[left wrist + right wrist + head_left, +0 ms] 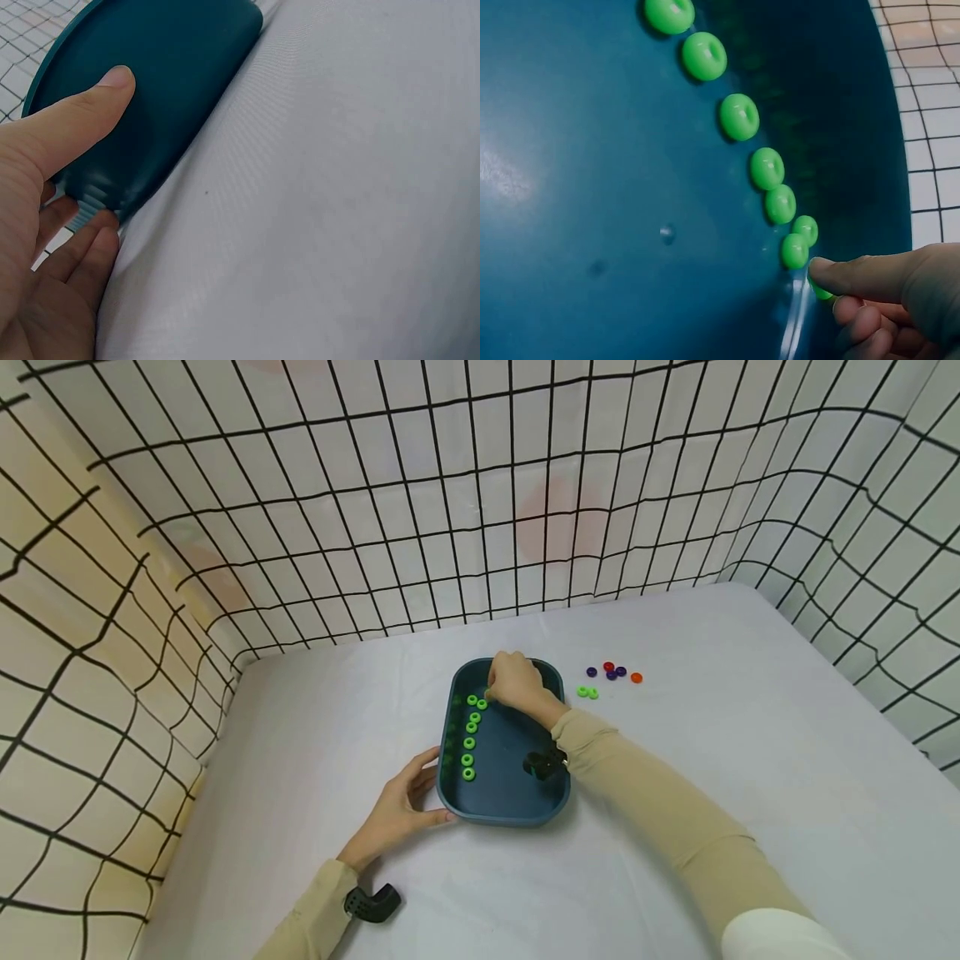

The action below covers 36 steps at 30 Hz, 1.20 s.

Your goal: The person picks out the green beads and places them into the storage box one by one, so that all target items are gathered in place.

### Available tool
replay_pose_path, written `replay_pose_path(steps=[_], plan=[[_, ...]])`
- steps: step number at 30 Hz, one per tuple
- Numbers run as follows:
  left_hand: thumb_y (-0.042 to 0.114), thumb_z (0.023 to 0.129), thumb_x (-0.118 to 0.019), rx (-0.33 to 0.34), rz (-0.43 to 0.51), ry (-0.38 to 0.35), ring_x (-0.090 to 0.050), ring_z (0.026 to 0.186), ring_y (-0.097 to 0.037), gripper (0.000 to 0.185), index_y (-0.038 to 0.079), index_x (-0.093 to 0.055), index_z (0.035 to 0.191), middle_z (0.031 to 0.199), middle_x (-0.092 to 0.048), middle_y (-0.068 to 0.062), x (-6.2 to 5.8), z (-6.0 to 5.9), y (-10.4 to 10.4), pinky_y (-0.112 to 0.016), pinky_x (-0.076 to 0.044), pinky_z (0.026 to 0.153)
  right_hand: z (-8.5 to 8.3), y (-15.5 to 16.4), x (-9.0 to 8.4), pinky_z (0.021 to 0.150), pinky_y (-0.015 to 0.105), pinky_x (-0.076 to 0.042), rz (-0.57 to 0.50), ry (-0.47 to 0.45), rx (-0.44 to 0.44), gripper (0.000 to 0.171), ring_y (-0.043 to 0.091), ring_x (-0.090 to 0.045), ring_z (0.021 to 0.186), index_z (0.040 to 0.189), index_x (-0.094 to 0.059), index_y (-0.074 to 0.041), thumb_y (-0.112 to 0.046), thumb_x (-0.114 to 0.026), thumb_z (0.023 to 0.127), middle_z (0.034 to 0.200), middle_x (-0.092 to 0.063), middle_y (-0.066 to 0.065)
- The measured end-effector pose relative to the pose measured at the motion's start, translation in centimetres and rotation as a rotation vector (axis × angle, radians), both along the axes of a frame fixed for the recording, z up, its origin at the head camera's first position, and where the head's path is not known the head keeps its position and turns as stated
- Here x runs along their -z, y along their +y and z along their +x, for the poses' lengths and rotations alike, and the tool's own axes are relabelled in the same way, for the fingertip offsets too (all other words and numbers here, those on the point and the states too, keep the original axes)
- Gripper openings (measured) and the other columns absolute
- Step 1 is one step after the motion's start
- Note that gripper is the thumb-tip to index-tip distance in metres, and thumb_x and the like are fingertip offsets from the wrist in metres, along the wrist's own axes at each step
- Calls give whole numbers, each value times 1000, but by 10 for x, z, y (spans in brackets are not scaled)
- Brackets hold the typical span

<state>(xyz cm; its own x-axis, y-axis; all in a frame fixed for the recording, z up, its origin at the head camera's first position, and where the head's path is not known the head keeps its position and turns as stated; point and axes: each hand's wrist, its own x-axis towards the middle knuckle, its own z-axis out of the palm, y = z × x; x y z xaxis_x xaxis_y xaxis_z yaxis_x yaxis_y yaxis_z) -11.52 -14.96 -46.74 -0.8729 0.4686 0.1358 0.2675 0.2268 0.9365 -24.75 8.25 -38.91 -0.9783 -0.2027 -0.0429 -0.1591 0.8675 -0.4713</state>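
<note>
A blue tray [501, 819] with rounded corners lies on the white cloth. Inside it, several green ring-shaped beads [468, 743] form an uneven line along the left side. My right hand [516, 681] is inside the tray at its far end, pinching one green bead [821, 291] between thumb and fingertips, beside the end of that line. At the near left corner, my left hand [401, 806] holds the tray from outside, its thumb [105, 101] against the near wall and its fingers bent at the left side. Part of the far end is hidden behind my right hand.
Right of the tray lie two green beads [588, 692], several purple beads [611, 675], a red bead [608, 667] and an orange bead [637, 677]. A black wire grid [480, 510] stands around the back and sides of the white cloth [712, 710].
</note>
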Motion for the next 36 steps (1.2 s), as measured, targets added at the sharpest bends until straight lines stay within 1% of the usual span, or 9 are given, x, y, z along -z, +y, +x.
replay_pose_path(steps=[5,8,14,22,28,32,34,36], plan=[[8,72,-88,5,8,-6,-50,134,-33,95,15,-37,152,153,-42,-11,-1,0,0,-21,-40,111,-1,-2,5,60,34,-57,47,-14,6,12,24,-66,75,81,-75,-8,-18,-83,80,90,-71,9],[9,72,-88,8,10,-8,-50,134,-33,95,15,-37,152,153,-42,-11,-2,-1,0,-20,-40,110,-1,-1,6,59,33,-56,55,-12,6,13,24,-66,74,79,-74,-8,-17,-83,80,90,-71,9],[8,72,-88,7,9,-8,-50,134,-33,96,14,-36,152,153,-42,-12,-2,-1,0,-18,-40,109,-1,0,7,50,29,-49,55,-11,-2,18,21,-62,65,70,-70,-9,-16,-84,79,78,-69,7],[7,72,-88,4,7,-2,-49,134,-34,95,13,-37,152,153,-42,-13,-1,0,1,-19,-40,109,-2,0,9,45,26,-42,62,-26,-7,29,18,-56,55,60,-63,-11,-14,-84,79,62,-61,4],[7,73,-88,5,9,11,-50,133,-35,94,13,-37,152,151,-45,-15,0,-1,1,-18,-40,109,-3,0,9,47,28,-46,69,-19,-3,26,20,-59,59,63,-64,-10,-17,-85,78,66,-62,5],[7,72,-88,11,9,9,-50,133,-34,94,14,-37,152,151,-44,-14,0,-1,1,-18,-40,109,-3,4,0,51,29,-51,27,-18,-8,19,21,-63,64,69,-73,-8,-19,-85,79,74,-69,7],[7,73,-88,14,9,12,-51,133,-35,94,14,-37,152,151,-45,-14,1,-1,0,-18,-40,109,-4,8,-10,55,31,-56,-16,0,-11,14,23,-67,69,75,-78,-7,-20,-84,80,80,-74,8],[6,73,-88,18,13,17,-51,133,-35,94,13,-37,152,151,-45,-15,1,-1,0,-18,-40,108,-5,15,-24,60,32,-59,-79,30,-16,15,25,-69,73,83,-80,-6,-20,-83,81,86,-76,10]])
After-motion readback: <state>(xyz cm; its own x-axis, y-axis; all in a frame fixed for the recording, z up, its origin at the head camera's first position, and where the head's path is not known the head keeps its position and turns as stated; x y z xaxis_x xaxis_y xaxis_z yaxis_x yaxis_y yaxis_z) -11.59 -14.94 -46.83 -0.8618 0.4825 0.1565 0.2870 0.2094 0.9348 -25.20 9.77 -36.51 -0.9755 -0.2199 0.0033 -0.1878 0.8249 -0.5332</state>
